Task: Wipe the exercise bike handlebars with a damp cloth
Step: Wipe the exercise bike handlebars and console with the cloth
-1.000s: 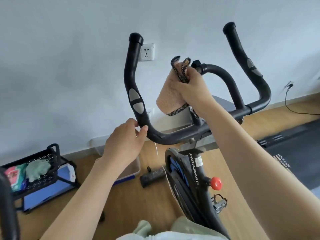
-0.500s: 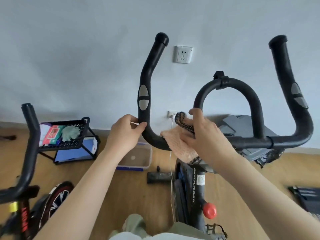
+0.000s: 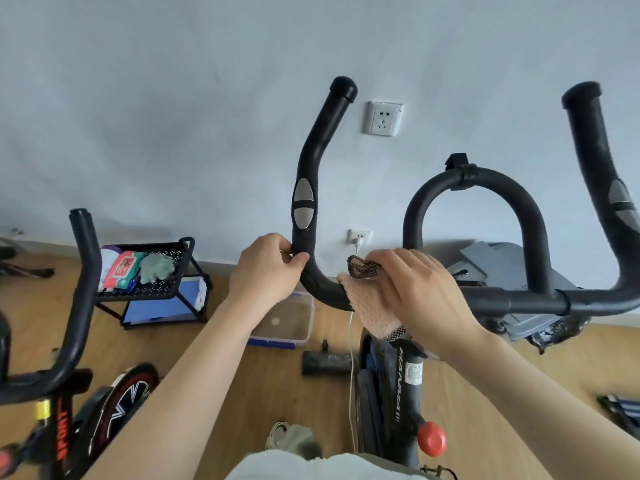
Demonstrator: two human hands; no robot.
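- Handlebars (image 3: 512, 301) of black foam-covered tube fill the middle of the view: a crossbar, a centre loop above it, and two upswept horns, each with a pair of silver oval pads.
- Left hand (image 3: 265, 271): fingers clenched round the base of the left horn, just below the silver pads, thumb wrapped to the front.
- Right hand (image 3: 424, 292): fingers grasping the cloth (image 3: 369, 308), pressing it down onto the crossbar where the left horn curves into it.
- Cloth: pale pink, fluffy, with a dark patterned trim and a loop of the same trim sticking out past the fingertips. It lies draped over the bar, one corner hanging below.
- Bike frame (image 3: 407, 375) drops from the crossbar, black with white lettering; red knob (image 3: 432, 438) on its lower right side.
- Room: pale grey-blue wall (image 3: 156, 116), wooden floor (image 3: 277, 393).
- Wall socket (image 3: 382, 118) between the left horn and the centre loop; a lower socket holds a white plug, with a white cord running down to the floor.
- Black perforated rack (image 3: 162, 289) to the left against the wall, carrying packets and a green cloth.
- Clear plastic tub (image 3: 289, 320) on the floor beside the rack.
- Second bike (image 3: 76, 341) at far left, black bar and red-rimmed wheel, blurred.
- Grey folded items lie against the wall behind the right side of the crossbar; I cannot tell what they are.
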